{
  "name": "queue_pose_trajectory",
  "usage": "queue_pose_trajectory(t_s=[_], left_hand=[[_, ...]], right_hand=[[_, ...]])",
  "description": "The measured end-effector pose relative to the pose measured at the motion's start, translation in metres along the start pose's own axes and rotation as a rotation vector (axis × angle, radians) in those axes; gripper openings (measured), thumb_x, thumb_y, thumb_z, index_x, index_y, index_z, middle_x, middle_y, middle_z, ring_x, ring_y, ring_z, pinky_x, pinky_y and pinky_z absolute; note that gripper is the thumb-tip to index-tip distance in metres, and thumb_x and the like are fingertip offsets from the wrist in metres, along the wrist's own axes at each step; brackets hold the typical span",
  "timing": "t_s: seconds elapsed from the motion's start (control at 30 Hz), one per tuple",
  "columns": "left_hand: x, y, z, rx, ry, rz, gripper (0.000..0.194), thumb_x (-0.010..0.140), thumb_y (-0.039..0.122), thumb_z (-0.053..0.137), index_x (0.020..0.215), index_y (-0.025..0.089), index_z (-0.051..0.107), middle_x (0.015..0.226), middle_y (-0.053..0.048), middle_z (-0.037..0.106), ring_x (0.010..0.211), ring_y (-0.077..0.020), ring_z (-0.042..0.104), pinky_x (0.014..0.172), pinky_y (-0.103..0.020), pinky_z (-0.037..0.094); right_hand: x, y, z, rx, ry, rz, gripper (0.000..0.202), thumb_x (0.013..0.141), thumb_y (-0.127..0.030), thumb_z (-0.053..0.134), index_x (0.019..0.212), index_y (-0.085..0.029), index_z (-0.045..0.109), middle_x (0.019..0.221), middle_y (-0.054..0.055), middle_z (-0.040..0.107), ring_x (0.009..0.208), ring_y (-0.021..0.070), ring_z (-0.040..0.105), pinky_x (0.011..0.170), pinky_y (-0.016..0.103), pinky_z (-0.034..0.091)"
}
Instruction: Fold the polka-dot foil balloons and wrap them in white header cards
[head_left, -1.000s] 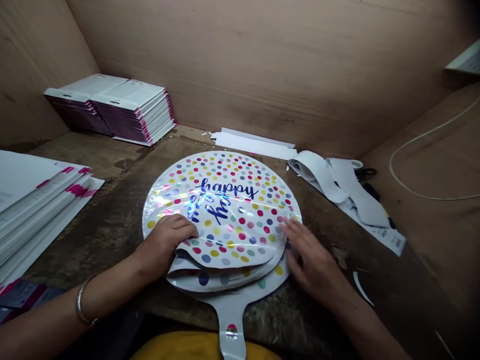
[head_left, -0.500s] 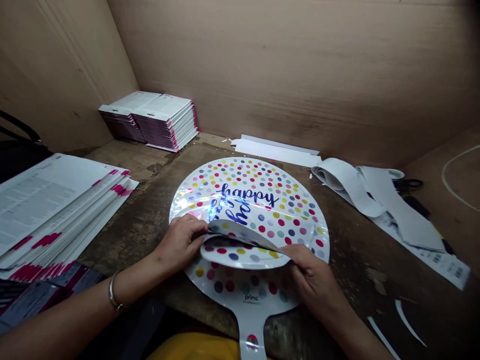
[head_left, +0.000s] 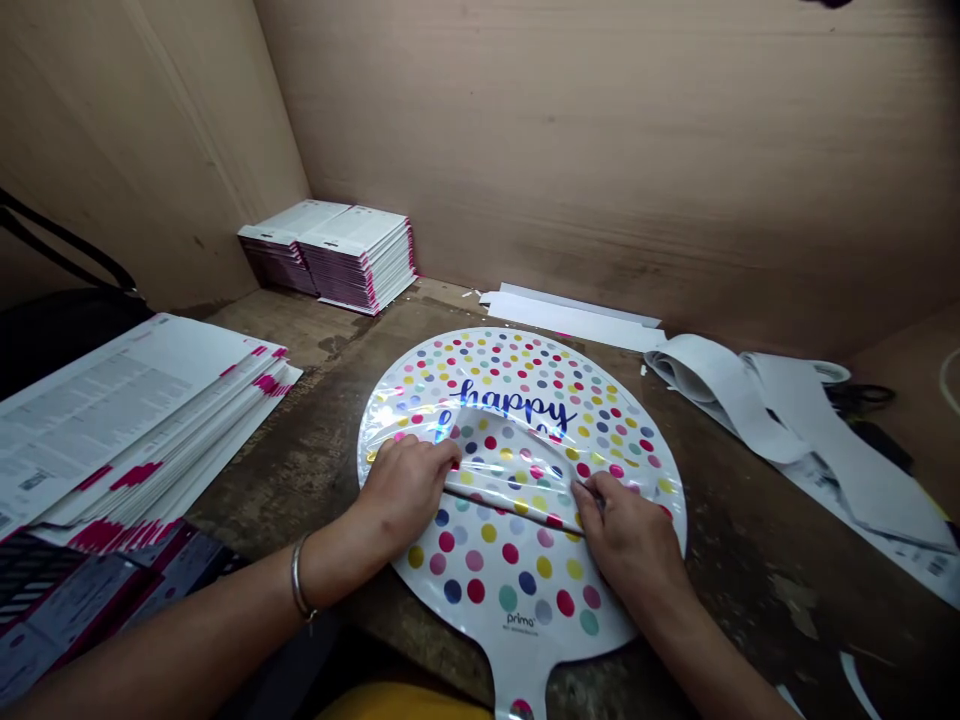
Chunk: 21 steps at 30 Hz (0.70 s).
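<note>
A flat, round foil balloon [head_left: 525, 570] lies on the table, white with coloured dots, its tail pointing toward me. Blue lettering with the word "happy" shows on its upper half. Across its middle is a folded piece of the same dotted foil [head_left: 517, 470]; I cannot tell whether it is a separate balloon. My left hand [head_left: 405, 490] is closed, pinching the fold's left end. My right hand [head_left: 630, 530] pinches its right end between thumb and fingers. The fold's lower edge runs nearly straight between both hands.
Printed cards with pink edges lie in a fanned pile [head_left: 150, 430] at left. Further card stacks [head_left: 337, 255] stand in the back corner. White paper strips [head_left: 574, 315] lie along the back wall. At right are a curled label roll [head_left: 720, 390] and dark-handled scissors [head_left: 862, 398].
The lifted, curved foil flap has been brought down and folded flatter over the balloon's middle. Both hands still grip its ends. The whole view has shifted slightly.
</note>
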<state>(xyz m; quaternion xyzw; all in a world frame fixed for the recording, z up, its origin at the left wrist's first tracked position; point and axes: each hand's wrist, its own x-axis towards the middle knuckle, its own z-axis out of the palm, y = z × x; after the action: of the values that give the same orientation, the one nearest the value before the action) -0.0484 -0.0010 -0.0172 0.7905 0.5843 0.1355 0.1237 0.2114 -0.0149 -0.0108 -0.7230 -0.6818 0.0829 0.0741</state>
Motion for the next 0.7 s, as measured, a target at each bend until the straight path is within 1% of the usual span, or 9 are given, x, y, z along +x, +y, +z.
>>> queue_pose_trajectory(t_s=[0.13,0.23,0.33,0.37,0.43,0.53,0.6,0.67,0.7], left_hand=[[0.009,0.005,-0.010,0.203,-0.067,0.063,0.030,0.088,0.024,0.045,0.113,0.030,0.060,0.088,-0.009,0.064,0.088,-0.0291,0.057,0.076,-0.044,0.041],[0.021,0.019,-0.013,0.301,-0.010,0.159,0.033,0.084,0.019,0.050,0.115,0.022,0.060,0.124,-0.014,0.054,0.118,-0.0350,0.044,0.096,-0.053,0.031],[0.033,0.030,-0.001,0.229,-0.029,0.418,0.044,0.091,0.027,0.043,0.134,0.022,0.042,0.148,-0.010,0.030,0.137,-0.0304,0.020,0.109,-0.053,0.009],[0.036,0.032,0.005,0.189,-0.074,0.468,0.048,0.093,0.034,0.039,0.139,0.022,0.034,0.150,-0.010,0.026,0.139,-0.0295,0.016,0.110,-0.053,0.007],[0.040,0.030,0.017,0.140,-0.159,0.460,0.059,0.093,0.047,0.034,0.144,0.020,0.024,0.152,-0.013,0.019,0.140,-0.0304,0.011,0.110,-0.054,0.006],[0.043,0.025,0.026,0.137,-0.199,0.404,0.063,0.093,0.052,0.029,0.146,0.019,0.018,0.153,-0.014,0.011,0.140,-0.0317,0.005,0.109,-0.058,0.004],[0.043,0.023,0.026,0.142,-0.205,0.396,0.062,0.093,0.051,0.030,0.146,0.020,0.018,0.153,-0.014,0.011,0.140,-0.0332,0.005,0.107,-0.061,0.003],[0.043,0.024,0.025,0.147,-0.200,0.394,0.062,0.093,0.050,0.032,0.146,0.022,0.018,0.153,-0.014,0.012,0.140,-0.0340,0.006,0.106,-0.063,0.004],[0.042,0.025,0.025,0.152,-0.194,0.394,0.061,0.093,0.049,0.032,0.146,0.022,0.018,0.153,-0.013,0.012,0.140,-0.0342,0.006,0.106,-0.063,0.004]], right_hand=[[0.000,-0.001,0.000,-0.057,-0.021,-0.015,0.027,0.089,-0.042,0.038,0.079,-0.023,0.055,0.071,0.005,0.066,0.067,0.0237,0.062,0.056,0.031,0.040],[-0.001,-0.007,-0.001,-0.074,-0.039,-0.015,0.026,0.089,-0.040,0.038,0.080,-0.023,0.055,0.073,0.006,0.067,0.068,0.0237,0.062,0.056,0.031,0.040],[-0.001,-0.008,-0.003,-0.084,-0.045,-0.029,0.024,0.090,-0.038,0.038,0.082,-0.023,0.055,0.073,0.006,0.067,0.068,0.0233,0.062,0.055,0.031,0.040],[0.000,-0.005,-0.004,-0.089,-0.052,-0.036,0.024,0.090,-0.037,0.038,0.081,-0.023,0.055,0.071,0.005,0.066,0.066,0.0229,0.062,0.054,0.031,0.041],[0.002,0.006,-0.007,-0.139,-0.005,-0.064,0.021,0.089,-0.034,0.040,0.081,-0.023,0.056,0.071,0.006,0.066,0.065,0.0233,0.062,0.054,0.032,0.042],[0.002,0.026,-0.011,-0.252,0.218,-0.066,0.020,0.088,-0.025,0.042,0.094,-0.017,0.059,0.095,0.015,0.065,0.087,0.0308,0.061,0.069,0.043,0.048],[-0.001,0.029,-0.011,-0.224,0.379,-0.134,0.029,0.088,-0.021,0.040,0.110,-0.013,0.057,0.117,0.020,0.058,0.110,0.0344,0.052,0.087,0.051,0.044],[-0.001,0.018,-0.009,-0.120,0.380,-0.315,0.037,0.089,-0.021,0.039,0.123,-0.012,0.051,0.131,0.018,0.049,0.126,0.0316,0.039,0.100,0.050,0.036],[0.001,0.009,-0.007,-0.064,0.312,-0.400,0.040,0.090,-0.023,0.040,0.128,-0.012,0.047,0.136,0.016,0.046,0.131,0.0297,0.033,0.104,0.049,0.032]])
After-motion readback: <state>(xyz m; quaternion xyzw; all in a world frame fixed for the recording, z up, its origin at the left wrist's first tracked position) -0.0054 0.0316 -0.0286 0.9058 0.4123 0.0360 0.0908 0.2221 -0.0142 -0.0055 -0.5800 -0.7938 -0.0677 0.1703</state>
